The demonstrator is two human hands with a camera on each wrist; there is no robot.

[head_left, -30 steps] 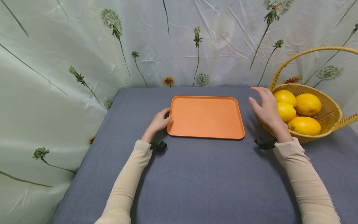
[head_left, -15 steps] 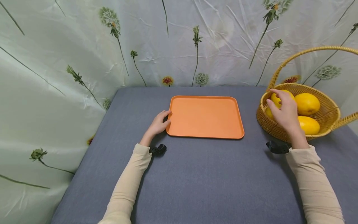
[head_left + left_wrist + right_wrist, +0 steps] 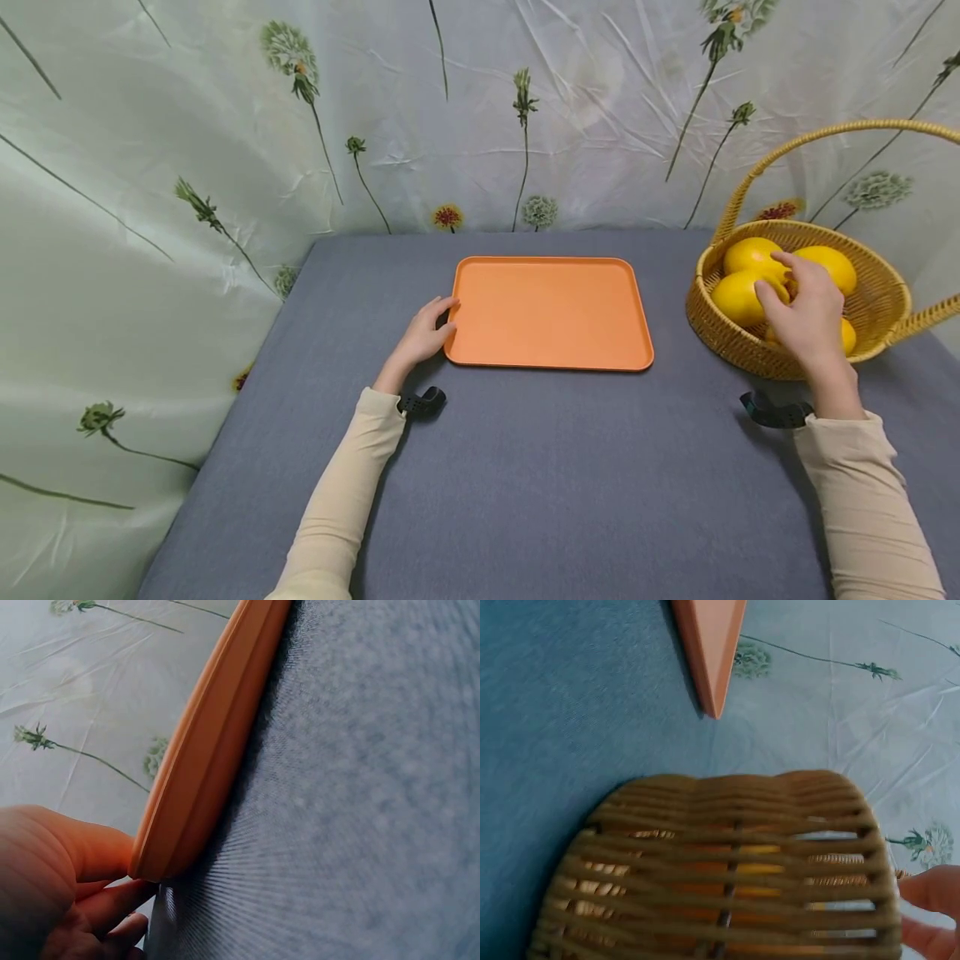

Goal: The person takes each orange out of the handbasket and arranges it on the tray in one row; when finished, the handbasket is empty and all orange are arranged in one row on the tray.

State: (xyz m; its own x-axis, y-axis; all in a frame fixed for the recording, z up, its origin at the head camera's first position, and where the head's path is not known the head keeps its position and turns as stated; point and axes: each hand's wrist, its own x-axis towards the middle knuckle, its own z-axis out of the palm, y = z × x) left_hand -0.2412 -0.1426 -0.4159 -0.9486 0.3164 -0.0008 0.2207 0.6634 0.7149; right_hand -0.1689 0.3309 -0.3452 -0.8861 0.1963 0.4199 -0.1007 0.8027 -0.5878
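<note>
An orange rectangular tray (image 3: 551,312) lies flat on the dark blue cloth. My left hand (image 3: 422,335) holds its left rim, and in the left wrist view the thumb and fingers (image 3: 112,904) meet the tray's edge (image 3: 214,727). Over a wicker basket (image 3: 708,321) at the right, my right hand (image 3: 810,312) reaches in with thumb and fingers apart and bent. Smooth yellow oval fruits lie inside: one at the near left (image 3: 738,297), one behind it (image 3: 750,254), one farther right (image 3: 832,265). Another is partly hidden under the right hand. The right wrist view shows mostly the basket's side (image 3: 720,892).
The basket's tall arched handle (image 3: 847,127) rises over the right side. A pale curtain with printed dandelions (image 3: 600,117) hangs behind and to the left. Blue cloth (image 3: 570,483) covers the table, including the stretch between tray and basket.
My right hand has moved right, from the basket's left edge to over the fruits inside. My left hand stays at the tray's left rim; the tray has not moved.
</note>
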